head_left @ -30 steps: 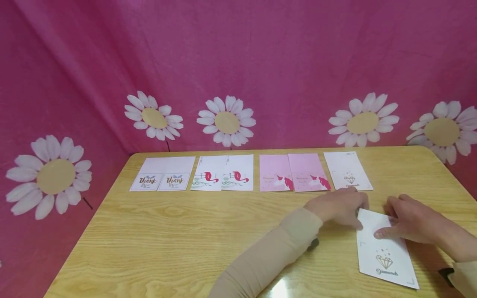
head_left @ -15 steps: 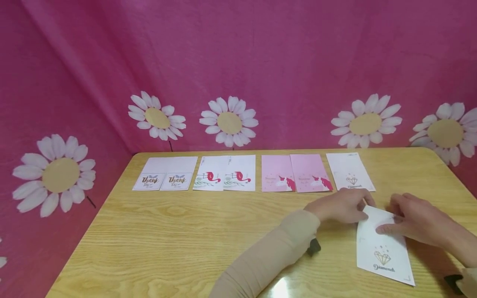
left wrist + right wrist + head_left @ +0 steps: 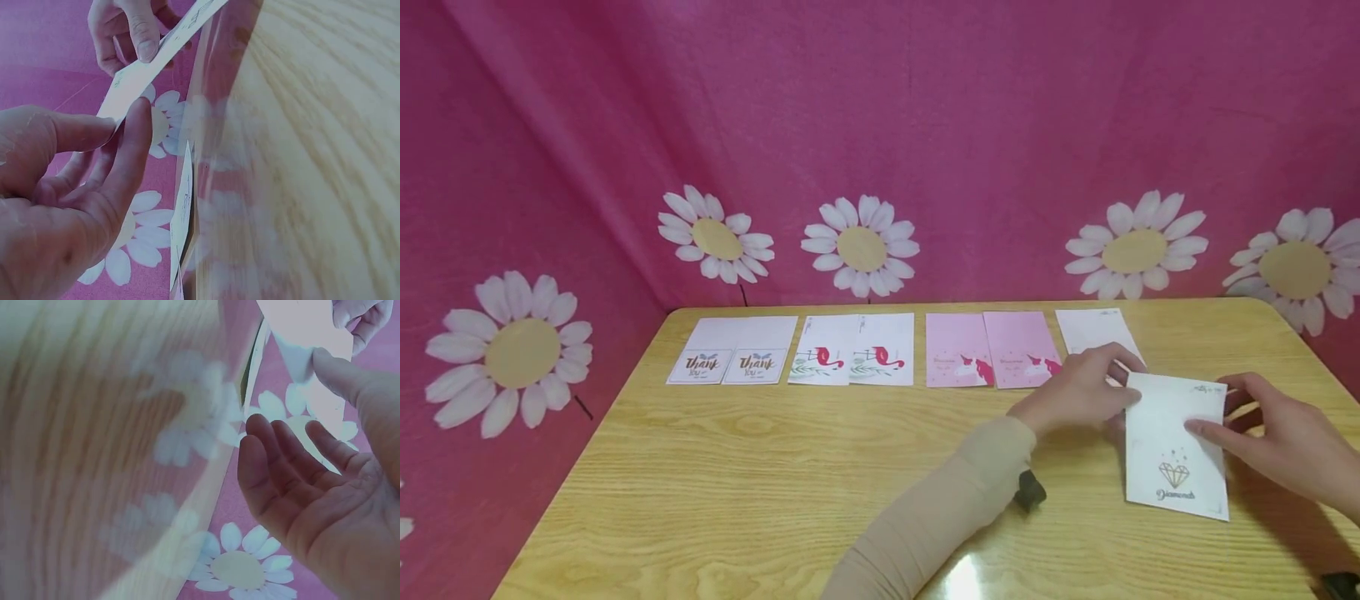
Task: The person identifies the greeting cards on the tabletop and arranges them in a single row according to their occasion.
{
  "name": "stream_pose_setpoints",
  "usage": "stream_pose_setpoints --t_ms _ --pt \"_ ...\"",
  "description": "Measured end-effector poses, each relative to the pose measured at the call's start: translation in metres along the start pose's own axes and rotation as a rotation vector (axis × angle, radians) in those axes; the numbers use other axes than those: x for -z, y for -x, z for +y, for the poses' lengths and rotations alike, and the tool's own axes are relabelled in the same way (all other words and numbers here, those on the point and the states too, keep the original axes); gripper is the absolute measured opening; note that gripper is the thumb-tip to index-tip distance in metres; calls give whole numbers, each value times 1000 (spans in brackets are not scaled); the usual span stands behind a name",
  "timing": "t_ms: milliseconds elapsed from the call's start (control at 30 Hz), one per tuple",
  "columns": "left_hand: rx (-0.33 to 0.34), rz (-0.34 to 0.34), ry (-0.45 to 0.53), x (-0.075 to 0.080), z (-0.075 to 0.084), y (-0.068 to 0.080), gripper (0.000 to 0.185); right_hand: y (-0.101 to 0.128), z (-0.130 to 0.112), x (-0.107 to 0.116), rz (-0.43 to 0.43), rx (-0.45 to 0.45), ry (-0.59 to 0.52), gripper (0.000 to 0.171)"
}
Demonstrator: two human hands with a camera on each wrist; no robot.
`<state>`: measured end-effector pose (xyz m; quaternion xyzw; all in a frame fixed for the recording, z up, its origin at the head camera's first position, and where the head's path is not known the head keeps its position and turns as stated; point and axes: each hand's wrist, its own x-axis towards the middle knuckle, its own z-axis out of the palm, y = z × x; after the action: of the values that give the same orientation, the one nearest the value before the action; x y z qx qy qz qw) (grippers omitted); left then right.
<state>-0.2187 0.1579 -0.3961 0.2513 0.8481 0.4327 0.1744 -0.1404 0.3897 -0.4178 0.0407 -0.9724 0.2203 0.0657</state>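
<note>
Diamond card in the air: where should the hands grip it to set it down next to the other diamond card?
Probably by its two side edges near the top, as now: left hand pinches the upper left edge, right hand the upper right edge of the diamond card. It is thin and lifted off the table, so the edges are free, and the print stays visible.

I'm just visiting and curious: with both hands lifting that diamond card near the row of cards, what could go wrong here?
1. The diamond card is only pinched at its edges by the left hand and right hand, so it might slip or bend.
2. The left hand hangs over the white card in the row and could knock it crooked.
</note>
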Motion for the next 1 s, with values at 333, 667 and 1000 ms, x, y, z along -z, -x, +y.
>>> stream_pose_setpoints --t_ms 333,667,1000 --pt "-6 143 212 4 -1 -1 27 3 2 3 -29 -64 -16 73" --pt "5 264 387 5 6 -7 27 9 -1 0 66 -42 -194 59" --pt "65 300 618 4 9 -17 28 7 -1 3 113 -87 -480 64"
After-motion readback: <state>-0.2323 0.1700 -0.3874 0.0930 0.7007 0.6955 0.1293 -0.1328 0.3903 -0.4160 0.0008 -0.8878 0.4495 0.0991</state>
